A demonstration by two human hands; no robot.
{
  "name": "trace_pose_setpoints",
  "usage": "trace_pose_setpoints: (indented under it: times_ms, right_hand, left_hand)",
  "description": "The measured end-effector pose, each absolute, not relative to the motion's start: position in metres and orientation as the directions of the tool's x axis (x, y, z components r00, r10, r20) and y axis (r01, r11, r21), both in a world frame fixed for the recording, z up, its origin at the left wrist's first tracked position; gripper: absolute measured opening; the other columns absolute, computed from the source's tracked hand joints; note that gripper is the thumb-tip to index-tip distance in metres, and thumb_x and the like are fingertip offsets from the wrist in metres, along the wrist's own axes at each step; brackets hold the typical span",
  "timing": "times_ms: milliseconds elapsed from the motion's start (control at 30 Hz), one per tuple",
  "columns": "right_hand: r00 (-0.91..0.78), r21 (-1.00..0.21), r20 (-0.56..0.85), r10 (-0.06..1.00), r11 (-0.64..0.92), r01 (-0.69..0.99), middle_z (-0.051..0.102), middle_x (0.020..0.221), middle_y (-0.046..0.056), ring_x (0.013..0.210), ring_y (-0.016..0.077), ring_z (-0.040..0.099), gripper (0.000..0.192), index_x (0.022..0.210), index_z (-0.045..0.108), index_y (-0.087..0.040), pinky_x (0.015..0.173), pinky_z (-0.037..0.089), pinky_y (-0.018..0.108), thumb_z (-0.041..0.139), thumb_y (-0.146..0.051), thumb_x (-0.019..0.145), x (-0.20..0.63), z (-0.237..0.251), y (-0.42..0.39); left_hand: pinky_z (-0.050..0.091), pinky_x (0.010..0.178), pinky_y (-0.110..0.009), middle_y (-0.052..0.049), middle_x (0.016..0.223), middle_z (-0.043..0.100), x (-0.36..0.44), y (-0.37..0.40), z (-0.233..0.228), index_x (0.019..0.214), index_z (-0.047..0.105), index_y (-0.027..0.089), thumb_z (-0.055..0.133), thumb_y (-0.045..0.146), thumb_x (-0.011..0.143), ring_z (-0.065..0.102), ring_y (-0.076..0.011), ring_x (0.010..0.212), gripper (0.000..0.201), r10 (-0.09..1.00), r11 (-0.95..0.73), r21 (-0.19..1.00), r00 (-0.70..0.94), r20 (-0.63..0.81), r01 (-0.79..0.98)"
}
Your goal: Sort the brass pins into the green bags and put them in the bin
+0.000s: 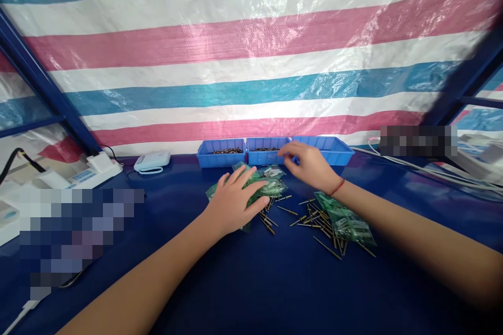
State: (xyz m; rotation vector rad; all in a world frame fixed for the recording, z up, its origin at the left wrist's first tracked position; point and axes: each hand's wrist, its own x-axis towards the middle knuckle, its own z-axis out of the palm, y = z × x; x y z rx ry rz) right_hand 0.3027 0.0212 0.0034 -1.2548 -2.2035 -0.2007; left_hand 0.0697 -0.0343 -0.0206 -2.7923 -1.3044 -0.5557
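Observation:
My left hand [234, 200] rests palm down with fingers spread on green plastic bags [271, 184]. In front of the middle blue bin [267, 156], my right hand [310, 166] has its fingers curled and thumb and index finger brought together. Whatever may be between them is too small to make out. Loose pop rivets [288, 210] with thin silver pins and brass-coloured ends lie between my hands. More rivets [323, 222] are heaped below my right wrist, beside another green bag [348, 222].
The left blue bin [220, 159] and the middle one contain small brownish metal parts. A right blue bin [334, 156] is partly behind my right hand. A pale blue case [152, 162] and a power strip [86, 172] are at left; cables [424, 174] run along the right.

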Motion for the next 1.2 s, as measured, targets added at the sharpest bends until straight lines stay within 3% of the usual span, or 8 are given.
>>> trace_pose_setpoints:
  times_ms: [200, 400, 600, 733, 900, 967, 1067, 1200]
  right_hand:
    - [-0.525, -0.072, 0.294, 0.798, 0.567, 0.821, 0.073, 0.094, 0.007, 0.09, 0.0223, 0.064, 0.031, 0.093, 0.071, -0.018, 0.083, 0.048, 0.034, 0.045, -0.009, 0.081, 0.3, -0.011, 0.011]
    - [-0.419, 0.027, 0.191, 0.888, 0.422, 0.906, 0.071, 0.1, 0.014, 0.089, 0.0264, 0.067, 0.032, 0.103, 0.068, -0.015, 0.075, 0.047, 0.035, 0.04, -0.017, 0.088, 0.288, -0.004, 0.021]
    - [-0.302, 0.1, 0.126, 0.945, 0.291, 0.952, 0.07, 0.098, 0.02, 0.089, 0.0302, 0.067, 0.031, 0.099, 0.067, -0.011, 0.075, 0.047, 0.038, 0.04, -0.022, 0.091, 0.272, 0.0, 0.025]
    - [-0.244, 0.116, 0.084, 0.966, 0.233, 0.965, 0.068, 0.101, 0.019, 0.094, 0.03, 0.065, 0.027, 0.1, 0.067, -0.011, 0.077, 0.049, 0.039, 0.047, -0.027, 0.092, 0.268, 0.007, 0.026]
    - [-0.183, 0.106, 0.017, 0.983, 0.18, 0.978, 0.059, 0.119, 0.01, 0.1, 0.0208, 0.061, 0.032, 0.119, 0.056, -0.016, 0.084, 0.052, 0.041, 0.055, -0.032, 0.092, 0.266, 0.012, 0.032]
    - [-0.191, 0.081, 0.005, 0.982, 0.19, 0.978, 0.059, 0.117, 0.009, 0.098, 0.0202, 0.061, 0.03, 0.117, 0.057, -0.016, 0.083, 0.053, 0.04, 0.057, -0.032, 0.092, 0.268, 0.014, 0.032]
    - [-0.223, 0.027, 0.053, 0.973, 0.222, 0.975, 0.066, 0.099, 0.012, 0.09, 0.0241, 0.064, 0.015, 0.095, 0.067, -0.013, 0.076, 0.051, 0.037, 0.058, -0.023, 0.088, 0.271, 0.018, 0.026]
    - [-0.295, -0.069, 0.196, 0.935, 0.313, 0.947, 0.068, 0.093, 0.01, 0.085, 0.022, 0.064, 0.016, 0.085, 0.066, -0.016, 0.072, 0.046, 0.033, 0.051, -0.02, 0.086, 0.273, 0.026, -0.003]
  left_hand:
    - [0.031, 0.107, -0.055, -0.004, 0.146, 0.044, 0.071, -0.036, -0.018, 0.124, 0.056, 0.029, 0.035, 0.052, 0.095, 0.028, -0.0294, 0.14, 0.043, 0.763, -0.637, 0.174, 0.583, 0.279, 0.751]
    - [0.032, 0.105, -0.057, -0.005, 0.147, 0.043, 0.07, -0.039, -0.018, 0.125, 0.054, 0.029, 0.035, 0.054, 0.094, 0.026, -0.0304, 0.14, 0.043, 0.78, -0.621, 0.203, 0.573, 0.251, 0.757]
    - [0.033, 0.103, -0.059, -0.007, 0.146, 0.043, 0.07, -0.04, -0.019, 0.125, 0.054, 0.027, 0.036, 0.052, 0.095, 0.028, -0.033, 0.138, 0.043, 0.768, -0.636, 0.205, 0.581, 0.27, 0.744]
    - [0.034, 0.101, -0.061, -0.008, 0.146, 0.043, 0.07, -0.04, -0.02, 0.125, 0.054, 0.027, 0.037, 0.051, 0.094, 0.029, -0.0339, 0.138, 0.043, 0.763, -0.641, 0.211, 0.582, 0.283, 0.738]
    - [0.033, 0.102, -0.061, -0.008, 0.146, 0.043, 0.069, -0.041, -0.019, 0.125, 0.054, 0.027, 0.036, 0.052, 0.094, 0.028, -0.0344, 0.138, 0.043, 0.76, -0.646, 0.224, 0.587, 0.28, 0.73]
    - [0.033, 0.102, -0.061, -0.008, 0.147, 0.042, 0.067, -0.04, -0.02, 0.127, 0.053, 0.027, 0.035, 0.053, 0.095, 0.027, -0.0344, 0.139, 0.045, 0.758, -0.649, 0.229, 0.595, 0.267, 0.725]
    - [0.031, 0.103, -0.062, -0.008, 0.147, 0.042, 0.067, -0.038, -0.022, 0.128, 0.053, 0.028, 0.035, 0.054, 0.094, 0.026, -0.0352, 0.139, 0.046, 0.754, -0.656, 0.241, 0.601, 0.267, 0.716]
    - [0.027, 0.108, -0.06, -0.008, 0.141, 0.048, 0.074, -0.04, -0.021, 0.125, 0.056, 0.026, 0.049, 0.047, 0.091, 0.024, -0.0347, 0.139, 0.041, 0.751, -0.634, 0.321, 0.46, 0.473, 0.704]
